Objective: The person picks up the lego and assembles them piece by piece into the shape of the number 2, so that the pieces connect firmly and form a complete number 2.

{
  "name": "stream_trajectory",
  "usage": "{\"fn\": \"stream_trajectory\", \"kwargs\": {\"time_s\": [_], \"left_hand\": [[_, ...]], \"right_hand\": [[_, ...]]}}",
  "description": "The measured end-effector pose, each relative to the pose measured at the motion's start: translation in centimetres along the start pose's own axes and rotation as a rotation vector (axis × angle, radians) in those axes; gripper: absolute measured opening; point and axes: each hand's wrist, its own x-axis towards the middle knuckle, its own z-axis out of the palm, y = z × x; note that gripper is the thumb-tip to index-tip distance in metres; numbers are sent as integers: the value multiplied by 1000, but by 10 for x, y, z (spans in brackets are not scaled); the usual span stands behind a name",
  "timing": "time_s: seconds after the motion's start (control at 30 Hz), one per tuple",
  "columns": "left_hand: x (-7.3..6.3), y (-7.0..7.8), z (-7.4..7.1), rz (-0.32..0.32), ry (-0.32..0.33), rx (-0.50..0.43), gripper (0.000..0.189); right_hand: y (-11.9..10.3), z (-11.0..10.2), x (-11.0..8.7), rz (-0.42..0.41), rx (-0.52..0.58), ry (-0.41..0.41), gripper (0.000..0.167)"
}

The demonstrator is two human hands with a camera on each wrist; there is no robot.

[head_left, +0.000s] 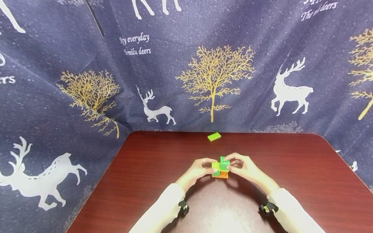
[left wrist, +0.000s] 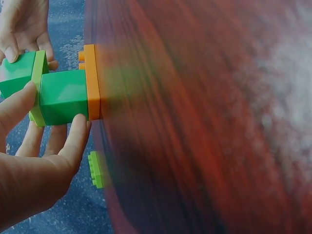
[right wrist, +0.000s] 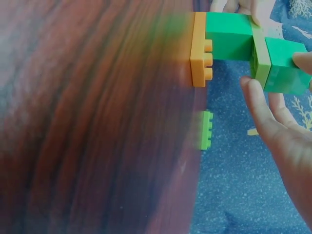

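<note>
Between the two hands stands a stepped stack of toy building bricks. Its base is an orange plate (head_left: pixel 224 175), flat on the table, with a green brick (left wrist: pixel 63 97) on its left end. Across that brick lies a lime plate (head_left: pixel 215 165), overhanging to the right. A second green brick (head_left: pixel 224 165) sits on the plate's right end. My left hand (head_left: pixel 199 168) pinches the stack's left side, thumb at the lime plate's edge and a fingertip low on the lower green brick. With thumb and fingers, my right hand (head_left: pixel 246 166) grips the upper green brick.
Near the far edge of the reddish-brown table (head_left: pixel 163 149) lies a loose lime plate (head_left: pixel 214 136), studs up. A dark blue cloth (head_left: pixel 186 81) printed with deer and trees hangs behind and beside the table. Black devices (head_left: pixel 183 208) sit at both wrists.
</note>
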Motion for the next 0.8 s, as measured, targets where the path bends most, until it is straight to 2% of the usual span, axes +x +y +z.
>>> {"fn": "stream_trajectory", "kwargs": {"time_s": [0.37,0.5,0.67,0.8], "left_hand": [[-4,2,0,-6,7,10,35],[-4,3,0,-3,7,8,35],[-3,1,0,-7,9,-3,35],[-2,1,0,-8,16,2,35]], "right_hand": [[-1,1,-1,11,15,1,29],[-3,-1,-2,10,-12,-12,29],[-6,-4,-1,-17,-61,-41,30],[-5,-8,2,-28,-34,-88,31]]}}
